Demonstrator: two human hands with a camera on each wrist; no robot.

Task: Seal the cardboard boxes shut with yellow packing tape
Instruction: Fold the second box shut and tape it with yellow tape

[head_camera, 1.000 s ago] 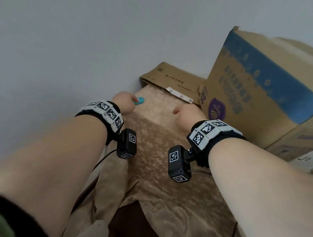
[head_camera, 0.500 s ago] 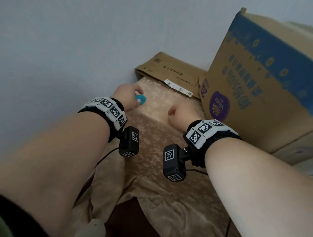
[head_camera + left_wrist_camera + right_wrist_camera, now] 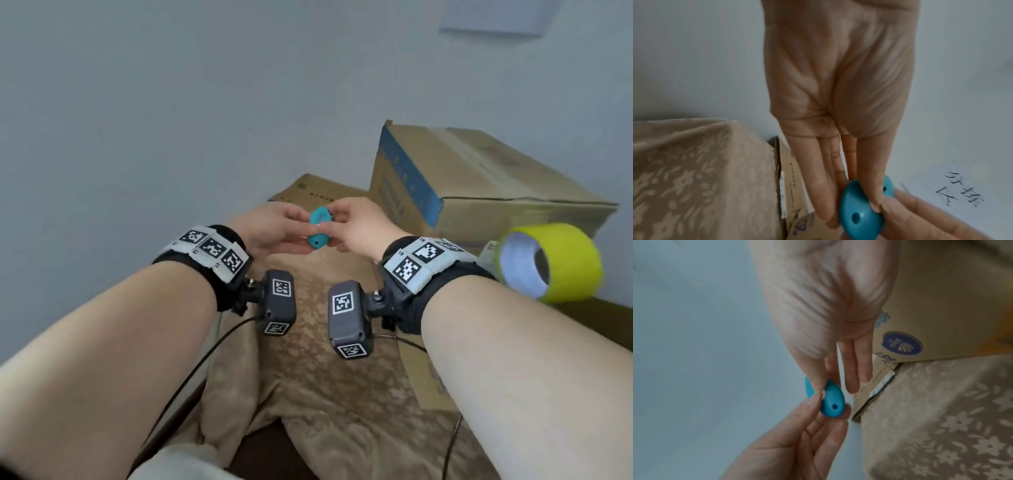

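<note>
Both your hands pinch the small teal cutter (image 3: 319, 227): left hand (image 3: 270, 229) & right hand (image 3: 359, 226) meet on it at center, fingertips only. Yellow tape roll (image 3: 551, 262) sits off to your right, core facing you, beside the big cardboard box (image 3: 479, 181). Right hand's nearer; I'd reach w/ that.

A large cardboard box (image 3: 479, 181) with a blue band along one edge stands at the right by the wall, flaps down. A flatter box (image 3: 315, 192) lies behind the hands against the wall. The yellow tape roll (image 3: 561, 260) sits on edge at the right, just beside the large box.
</note>
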